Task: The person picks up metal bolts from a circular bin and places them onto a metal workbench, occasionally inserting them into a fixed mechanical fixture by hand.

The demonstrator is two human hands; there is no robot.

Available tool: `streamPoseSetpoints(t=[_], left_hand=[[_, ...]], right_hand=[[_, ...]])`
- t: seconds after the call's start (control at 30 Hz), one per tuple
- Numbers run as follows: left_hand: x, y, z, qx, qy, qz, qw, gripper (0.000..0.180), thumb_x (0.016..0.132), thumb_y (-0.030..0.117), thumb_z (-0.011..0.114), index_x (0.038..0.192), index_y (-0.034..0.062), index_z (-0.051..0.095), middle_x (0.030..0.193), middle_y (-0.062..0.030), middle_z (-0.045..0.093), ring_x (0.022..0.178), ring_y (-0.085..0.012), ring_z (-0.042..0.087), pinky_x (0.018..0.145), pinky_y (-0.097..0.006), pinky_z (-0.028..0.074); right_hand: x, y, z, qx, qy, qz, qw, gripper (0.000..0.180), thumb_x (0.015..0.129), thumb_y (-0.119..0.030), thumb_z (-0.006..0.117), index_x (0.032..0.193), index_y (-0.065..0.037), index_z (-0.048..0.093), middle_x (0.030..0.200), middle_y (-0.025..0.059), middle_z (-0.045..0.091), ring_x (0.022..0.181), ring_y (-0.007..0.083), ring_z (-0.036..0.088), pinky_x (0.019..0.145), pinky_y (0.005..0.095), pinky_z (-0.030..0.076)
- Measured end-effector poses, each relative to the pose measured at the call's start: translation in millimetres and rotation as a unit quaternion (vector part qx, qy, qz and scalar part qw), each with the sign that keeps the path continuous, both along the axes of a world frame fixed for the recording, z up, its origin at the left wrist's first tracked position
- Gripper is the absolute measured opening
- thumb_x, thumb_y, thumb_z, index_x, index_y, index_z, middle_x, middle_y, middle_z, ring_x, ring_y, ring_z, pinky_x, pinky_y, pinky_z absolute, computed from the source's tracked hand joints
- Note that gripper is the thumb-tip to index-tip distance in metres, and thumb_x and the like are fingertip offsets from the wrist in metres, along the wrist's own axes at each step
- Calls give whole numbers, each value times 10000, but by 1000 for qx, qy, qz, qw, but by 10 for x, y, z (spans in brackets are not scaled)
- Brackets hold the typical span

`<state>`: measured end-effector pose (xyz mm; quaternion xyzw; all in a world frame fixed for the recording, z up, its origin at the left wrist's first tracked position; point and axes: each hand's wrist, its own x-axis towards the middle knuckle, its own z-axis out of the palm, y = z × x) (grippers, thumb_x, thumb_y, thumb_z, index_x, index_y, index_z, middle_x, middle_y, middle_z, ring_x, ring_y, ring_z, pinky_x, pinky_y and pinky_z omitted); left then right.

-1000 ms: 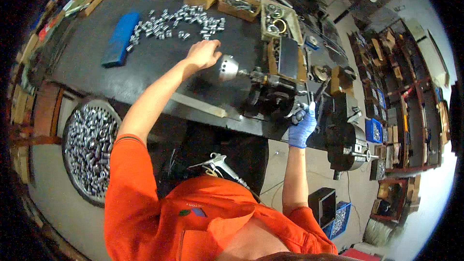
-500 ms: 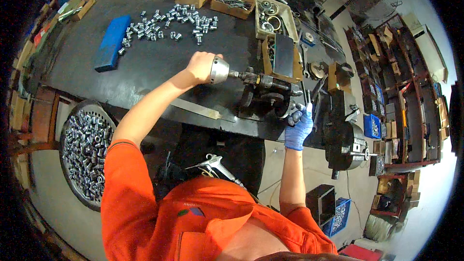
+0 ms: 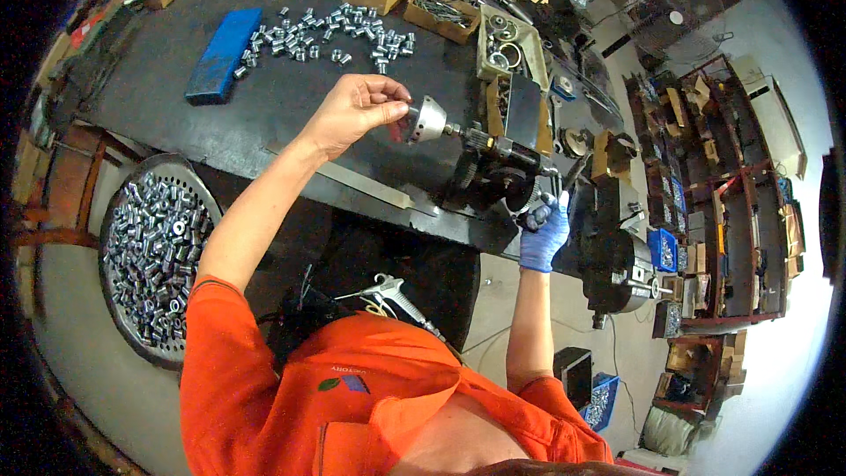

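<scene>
My bare left hand (image 3: 359, 112) pinches with thumb and fingertips at the mouth of a silver cone-shaped chuck (image 3: 429, 119). What lies between those fingertips is mostly hidden. The chuck sits on the left end of a geared spindle device (image 3: 502, 159) at the bench's front edge, its dark gears below the shaft. My right hand (image 3: 546, 231), in a blue glove with grey fingertips, is closed at the device's right end, around a short metal rod (image 3: 558, 183) that rises from the fist. Small metal sleeves (image 3: 339, 31) lie scattered beyond my left hand, beside a blue block (image 3: 223, 57).
A perforated round tray (image 3: 204, 185) heaped with metal sleeves stands at left below the bench. Boxes of parts, including a cardboard box (image 3: 445, 16), line the back. A dark vise (image 3: 617, 269) stands right of my glove. An air gun (image 3: 401, 300) lies near my waist.
My left hand has come off the chuck's outside and now pinches at its open end, thumb and fingertips together. My right hand stays at the device's right end. The whole view has shifted slightly.
</scene>
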<state>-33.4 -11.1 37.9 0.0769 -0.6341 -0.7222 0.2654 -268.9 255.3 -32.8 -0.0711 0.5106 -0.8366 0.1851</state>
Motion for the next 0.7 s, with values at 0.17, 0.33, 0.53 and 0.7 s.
streamPoseSetpoints(t=[0.17,0.33,0.53,0.7], left_hand=[[-22,-27,-12,-5,-19,-25,999,151,806,15,565,946,-41,568,800,-81,622,661,-136,600,619,-265,502],[-44,-22,-11,-28,3,-32,999,169,783,-32,572,952,-25,572,817,-73,617,704,-122,599,658,-250,498],[-8,-38,-55,-101,-23,56,993,197,764,-22,616,957,-27,573,825,-64,613,737,-110,596,663,-240,493],[-8,59,-53,-8,-4,48,999,173,758,-29,627,922,-51,577,740,-76,614,652,-120,596,613,-240,478]], right_hand=[[109,-9,166,36,-3,-28,999,322,906,-313,494,810,-12,557,491,-51,349,387,35,300,343,174,247],[172,107,614,18,21,24,999,425,871,-445,501,726,-52,569,432,-53,311,338,45,242,318,203,185],[-310,-376,1058,-10,77,36,996,413,895,-430,465,752,-52,548,467,-56,304,365,42,231,322,197,187],[-762,-757,519,21,25,51,998,394,865,-443,517,721,-79,566,468,-63,339,375,49,280,345,216,207]])
